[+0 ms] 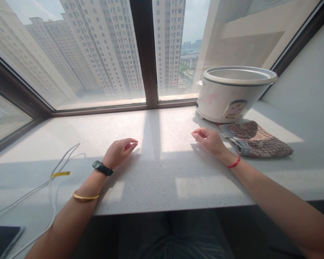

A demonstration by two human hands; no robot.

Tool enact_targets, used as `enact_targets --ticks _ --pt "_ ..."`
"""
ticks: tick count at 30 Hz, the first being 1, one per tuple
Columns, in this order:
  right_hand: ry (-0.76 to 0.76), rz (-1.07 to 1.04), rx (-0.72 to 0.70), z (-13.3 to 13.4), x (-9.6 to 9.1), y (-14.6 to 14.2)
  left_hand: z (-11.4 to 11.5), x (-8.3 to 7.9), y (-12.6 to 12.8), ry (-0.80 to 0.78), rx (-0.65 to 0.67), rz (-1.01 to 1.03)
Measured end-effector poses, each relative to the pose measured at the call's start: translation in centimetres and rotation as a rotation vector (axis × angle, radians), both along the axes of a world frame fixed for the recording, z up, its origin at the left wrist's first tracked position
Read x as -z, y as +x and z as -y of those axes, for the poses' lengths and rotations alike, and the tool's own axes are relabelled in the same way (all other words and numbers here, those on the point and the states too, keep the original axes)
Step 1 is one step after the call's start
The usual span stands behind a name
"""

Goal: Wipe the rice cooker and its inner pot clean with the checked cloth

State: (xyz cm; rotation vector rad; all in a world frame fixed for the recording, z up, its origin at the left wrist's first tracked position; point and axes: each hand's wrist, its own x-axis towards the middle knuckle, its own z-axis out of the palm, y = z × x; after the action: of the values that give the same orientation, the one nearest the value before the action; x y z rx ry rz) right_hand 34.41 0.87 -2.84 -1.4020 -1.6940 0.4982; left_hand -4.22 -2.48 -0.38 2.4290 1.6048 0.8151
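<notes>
My left hand (120,153) rests over the white speckled countertop (151,187), fingers curled so that the thumb and fingertips come together; nothing shows between them. A dark watch and a gold bangle are on that arm. My right hand (209,141) is in a similar loose pinch, also with nothing visible in it, and a red cord circles its wrist. Close beside the right hand lies a folded brown and grey patterned cloth (267,142). Behind it stands a white rice cooker (218,100) without a lid, its inside mostly out of sight.
To the left, a white cable (52,201) with a yellow tag (61,174) loops over the counter. A phone (5,239) lies at the lower left corner. Dark-framed windows (148,54) border the back, and a pale wall (307,82) closes the right side.
</notes>
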Motion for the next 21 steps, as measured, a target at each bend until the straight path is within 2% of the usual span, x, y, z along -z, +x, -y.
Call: enact_targets --ticks 10,21 --pt "-0.015 0.009 -0.078 0.01 0.05 0.03 0.04 -0.21 0.18 0.041 0.014 0.034" --pt "-0.024 0.143 -0.145 0.08 -0.18 0.26 -0.14 0.17 -0.02 0.027 -0.003 0.036"
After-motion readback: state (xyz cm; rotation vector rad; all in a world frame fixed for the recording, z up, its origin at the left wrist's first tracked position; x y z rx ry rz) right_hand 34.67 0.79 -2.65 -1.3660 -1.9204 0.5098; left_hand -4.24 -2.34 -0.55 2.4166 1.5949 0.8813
